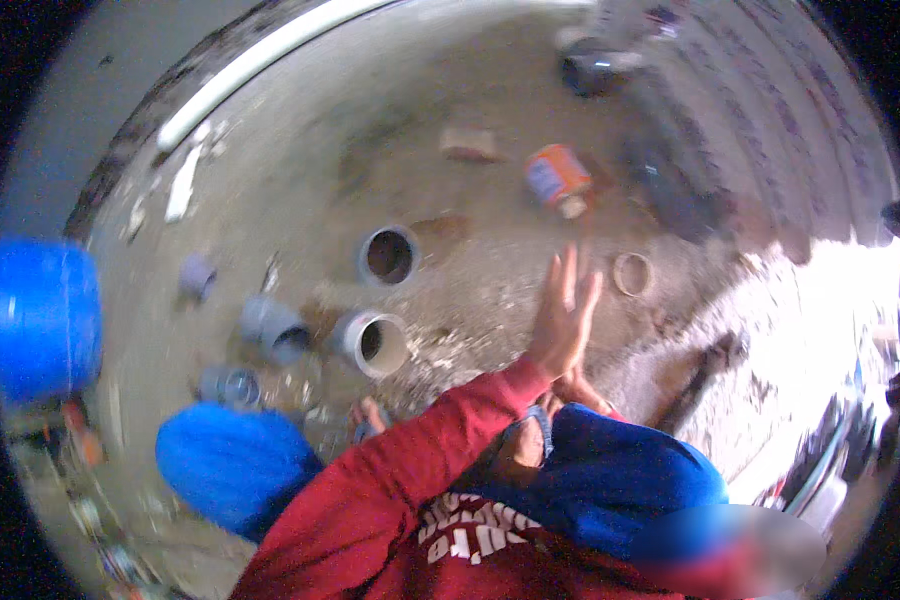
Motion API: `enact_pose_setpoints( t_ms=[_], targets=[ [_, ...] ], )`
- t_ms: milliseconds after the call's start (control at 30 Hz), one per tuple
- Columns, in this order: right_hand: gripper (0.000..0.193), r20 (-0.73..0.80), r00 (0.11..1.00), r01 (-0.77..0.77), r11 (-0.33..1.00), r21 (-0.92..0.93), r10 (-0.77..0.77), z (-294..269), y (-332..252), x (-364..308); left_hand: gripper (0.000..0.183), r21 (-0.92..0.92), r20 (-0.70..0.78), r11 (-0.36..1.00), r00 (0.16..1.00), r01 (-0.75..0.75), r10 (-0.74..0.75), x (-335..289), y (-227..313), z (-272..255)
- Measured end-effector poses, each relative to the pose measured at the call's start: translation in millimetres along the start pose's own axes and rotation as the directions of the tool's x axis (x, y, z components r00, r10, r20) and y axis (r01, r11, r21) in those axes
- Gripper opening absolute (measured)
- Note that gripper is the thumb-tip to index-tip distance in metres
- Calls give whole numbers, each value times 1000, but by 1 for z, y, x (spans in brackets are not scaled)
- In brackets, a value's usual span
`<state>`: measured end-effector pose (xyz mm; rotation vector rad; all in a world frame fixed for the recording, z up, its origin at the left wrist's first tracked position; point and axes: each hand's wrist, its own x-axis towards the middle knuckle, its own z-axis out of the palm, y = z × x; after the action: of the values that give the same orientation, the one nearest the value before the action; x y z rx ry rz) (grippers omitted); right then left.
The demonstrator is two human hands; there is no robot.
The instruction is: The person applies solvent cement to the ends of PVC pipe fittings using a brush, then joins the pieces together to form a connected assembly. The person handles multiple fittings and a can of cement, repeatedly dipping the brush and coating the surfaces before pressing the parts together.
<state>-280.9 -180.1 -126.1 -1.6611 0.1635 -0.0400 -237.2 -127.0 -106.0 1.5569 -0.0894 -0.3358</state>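
My left hand (564,318), at the end of a red sleeve, reaches across in front of me with its fingers stretched out and nothing visible in it. Below its wrist, part of my right hand (582,390) shows; its fingers are hidden behind the left hand and sleeve. Beyond the left fingertips an orange and blue tin (556,176) lies tilted on the ground, with a pale blurred end toward me. A thin tan ring (633,274) lies to the right of the left fingers. Leftward stand two grey pipe fittings, one farther (368,262) and one nearer (352,340), their round mouths showing.
More grey fittings (262,318) lie to the left, near a blue drum (42,320). A long white pipe (260,72) runs along the far wall. A brick-like block (468,144) sits beyond the tin. Stacked printed sacks (770,120) stand at the right, with a dark object (592,70) beside them.
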Motion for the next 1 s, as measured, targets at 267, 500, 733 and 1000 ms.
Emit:
enact_pose_setpoints(
  t_ms=[267,500,733,1000],
  targets=[
    [59,-67,954,-152,663,733,292,-72,-44,38,95,622,401,699,910,-353,103,-36,-49,-8],
    [49,-163,938,306,952,-20,-305,0,5,-3,79,-421,230,799,903,429,-364,-23,-20,-25],
    [74,361,838,-503,325,801,409,-39,1,33,85,481,349,698,846,-531,403,-30,-30,-15],
    [56,-30,997,-83,942,-326,78,-42,-10,12,71,-635,307,548,829,545,-468,-34,-1,-8]
  ],
)
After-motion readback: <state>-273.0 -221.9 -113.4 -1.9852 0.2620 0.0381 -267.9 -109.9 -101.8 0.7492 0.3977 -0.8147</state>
